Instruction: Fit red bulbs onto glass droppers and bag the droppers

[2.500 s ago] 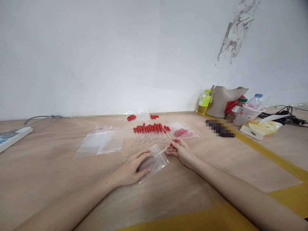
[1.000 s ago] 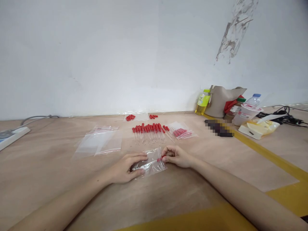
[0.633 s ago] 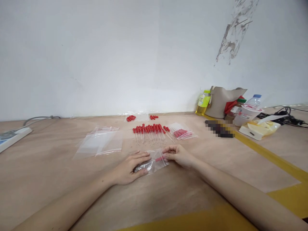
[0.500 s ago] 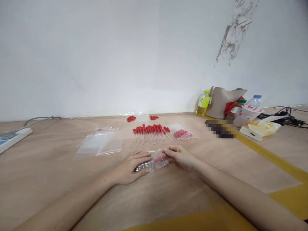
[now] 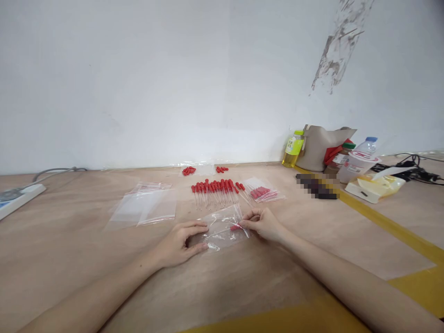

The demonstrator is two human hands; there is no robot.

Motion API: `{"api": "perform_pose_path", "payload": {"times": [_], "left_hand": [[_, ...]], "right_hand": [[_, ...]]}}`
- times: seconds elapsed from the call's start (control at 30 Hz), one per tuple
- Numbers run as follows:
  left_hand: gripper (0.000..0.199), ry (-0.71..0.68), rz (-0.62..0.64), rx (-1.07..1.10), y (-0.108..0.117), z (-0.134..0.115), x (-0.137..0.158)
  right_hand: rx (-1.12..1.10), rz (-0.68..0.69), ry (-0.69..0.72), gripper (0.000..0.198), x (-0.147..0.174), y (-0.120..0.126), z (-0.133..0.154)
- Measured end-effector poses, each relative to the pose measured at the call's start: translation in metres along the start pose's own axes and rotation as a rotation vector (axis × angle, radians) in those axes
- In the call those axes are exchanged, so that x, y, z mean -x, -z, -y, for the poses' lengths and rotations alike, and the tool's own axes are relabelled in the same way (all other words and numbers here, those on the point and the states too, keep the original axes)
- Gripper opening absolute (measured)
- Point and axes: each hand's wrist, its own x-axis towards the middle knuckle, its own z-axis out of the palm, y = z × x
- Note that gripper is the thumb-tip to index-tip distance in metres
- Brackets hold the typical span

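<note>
A clear zip bag [image 5: 222, 221] lies flat on the table between my hands, its zip end toward the right. Inside it is a dropper with a red bulb [image 5: 235, 227], the bulb close to the zip end and its thin clear tube pointing left. My left hand [image 5: 185, 240] rests by the bag's left end, thumb and fingers spread apart and touching its edge. At the zip end my right hand [image 5: 258, 223] pinches the bag's edge beside the bulb; its fingertips partly hide that spot. Just beyond lies a row of red-bulbed droppers [image 5: 215, 186].
Flat zip bags [image 5: 145, 206] lie left, and a bag of red bulbs [image 5: 262, 192] right of the row. Loose red bulbs [image 5: 189, 171] sit near the wall. Bottles, a cup [image 5: 357, 167] and a tissue pack [image 5: 376, 187] stand right; a power strip [image 5: 21, 201] left.
My left hand has drawn back leftward, uncovering more of the bag, which now lies flatter. The red bulb sits slightly farther right, nearer my right fingertips.
</note>
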Motion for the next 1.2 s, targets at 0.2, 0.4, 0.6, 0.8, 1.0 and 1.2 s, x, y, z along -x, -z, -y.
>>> {"api": "perform_pose_path", "payload": {"times": [0.2, 0.4, 0.6, 0.8, 1.0, 1.2], "left_hand": [[0.037, 0.001, 0.035, 0.027, 0.0, -0.002, -0.001], [0.035, -0.014, 0.053, 0.031, -0.001, 0.001, -0.001], [0.035, -0.043, 0.123, 0.014, 0.002, 0.0, -0.002], [0.036, -0.049, 0.168, -0.005, 0.007, -0.003, -0.003], [0.036, -0.042, 0.174, -0.009, 0.007, -0.005, -0.004], [0.037, -0.054, 0.177, -0.01, 0.005, -0.002, -0.003]], "right_hand": [[-0.023, 0.03, -0.014, 0.029, 0.002, -0.001, 0.001], [0.037, -0.007, 0.054, 0.023, -0.009, 0.006, -0.006], [0.507, -0.27, 0.393, 0.006, -0.05, 0.028, -0.002], [0.838, -0.436, 0.099, 0.015, -0.092, 0.031, 0.02], [0.815, -0.439, -0.099, 0.018, -0.119, 0.023, 0.025], [0.662, -0.421, -0.158, 0.019, -0.126, 0.02, 0.028]]}}
